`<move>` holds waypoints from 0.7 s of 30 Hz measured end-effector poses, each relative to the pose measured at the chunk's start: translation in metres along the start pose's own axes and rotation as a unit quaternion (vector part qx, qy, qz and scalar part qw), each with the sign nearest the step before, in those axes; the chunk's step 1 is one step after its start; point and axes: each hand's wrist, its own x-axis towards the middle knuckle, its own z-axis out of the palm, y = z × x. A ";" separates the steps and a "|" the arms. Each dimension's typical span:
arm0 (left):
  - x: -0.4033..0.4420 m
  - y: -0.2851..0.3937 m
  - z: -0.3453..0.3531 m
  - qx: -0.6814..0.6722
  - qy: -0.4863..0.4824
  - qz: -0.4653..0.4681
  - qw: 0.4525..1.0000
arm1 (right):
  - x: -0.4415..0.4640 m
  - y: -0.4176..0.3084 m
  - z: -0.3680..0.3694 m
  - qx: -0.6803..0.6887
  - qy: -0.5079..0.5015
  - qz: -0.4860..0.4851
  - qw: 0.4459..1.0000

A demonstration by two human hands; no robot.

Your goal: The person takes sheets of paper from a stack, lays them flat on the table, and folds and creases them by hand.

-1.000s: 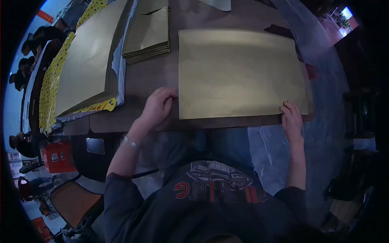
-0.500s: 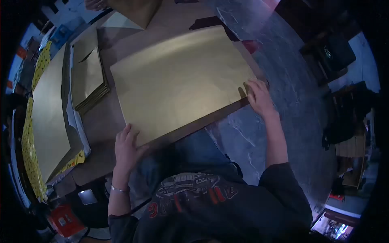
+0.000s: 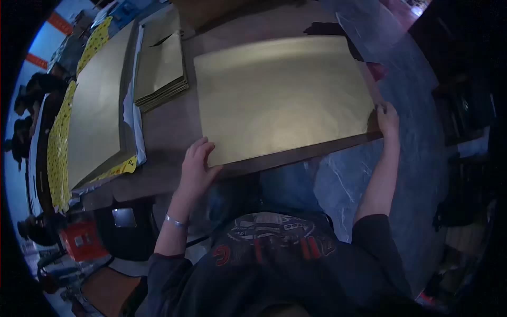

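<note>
A large gold paper sheet (image 3: 285, 100) lies flat on the brown tabletop (image 3: 163, 132) in front of me. Around its near left corner is my left hand (image 3: 196, 166), with the thumb spread away from the fingers and a bracelet at the wrist. At the near right corner, my right hand (image 3: 389, 119) has its fingers bent against the edge, partly hidden from view. To the left sits a stack of folded gold sheets (image 3: 161, 74), the top one with a dark slit.
Farther left, a big gold sheet (image 3: 100, 105) lies over yellow patterned wrapping (image 3: 59, 148). A dark piece (image 3: 322, 27) is at the far right of the tabletop. A red box (image 3: 82, 240) stands low on the left. Grey marbled floor (image 3: 406, 158) shows on the right.
The view has swung, so everything sits farther right. Both hands stay at the sheet's near corners. The brown piece at the far edge, with another person's hand earlier, is now mostly out of view.
</note>
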 end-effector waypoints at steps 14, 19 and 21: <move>-0.004 -0.014 -0.004 -0.031 -0.033 0.004 0.999 | -0.008 -0.004 -0.003 -0.032 -0.032 -0.020 0.999; 0.001 -0.010 -0.006 0.072 -0.055 0.060 0.994 | -0.012 -0.004 -0.001 -0.008 -0.033 -0.020 0.999; 0.001 -0.011 -0.005 0.083 -0.061 0.064 0.993 | -0.016 -0.014 -0.005 -0.013 -0.043 -0.011 0.999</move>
